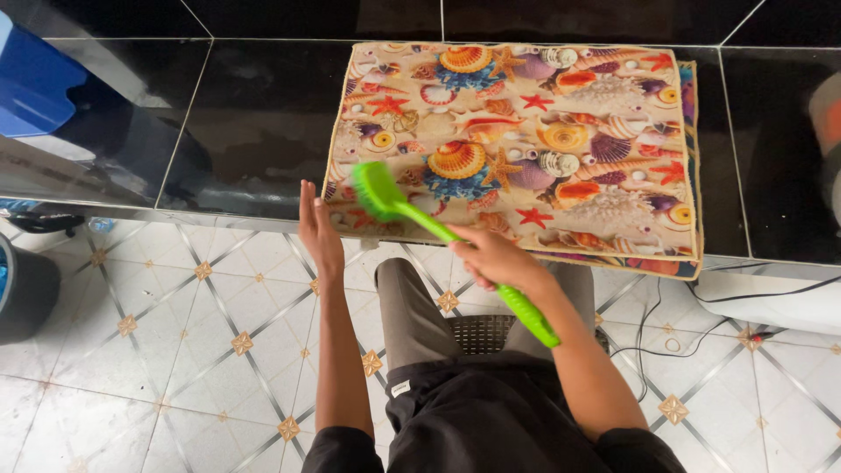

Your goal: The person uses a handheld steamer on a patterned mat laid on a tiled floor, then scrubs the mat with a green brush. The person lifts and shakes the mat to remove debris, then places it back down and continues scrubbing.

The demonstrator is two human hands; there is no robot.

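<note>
My right hand grips the long handle of a bright green brush. The brush head rests on the near left corner of a mat printed with seashells and starfish. This mat lies flat on a glossy black tiled ledge, its near edge hanging slightly over the ledge's front. Flat and open, my left hand stands edge-on just left of the brush head, at the ledge's front edge beside the mat's corner, holding nothing.
A blue container sits at the far left on the ledge. A dark bin stands on the patterned white floor tiles at left. Black cables trail on the floor at right. I sit on a perforated stool.
</note>
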